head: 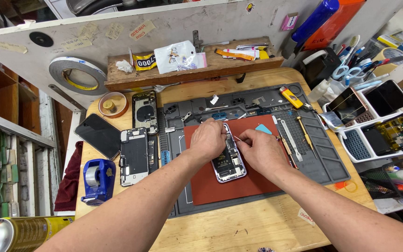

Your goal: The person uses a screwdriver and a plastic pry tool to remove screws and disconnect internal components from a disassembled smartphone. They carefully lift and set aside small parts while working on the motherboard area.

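L hand rests on the opened phone, grip pinched at its top edge; R hand pinches thin tweezers beside it. Phone's long axis runs near-far on red mat.

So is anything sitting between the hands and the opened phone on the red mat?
Nothing visible does. The left hand rests on the top of the opened phone, and the right hand touches its right edge, holding a thin tool at it.
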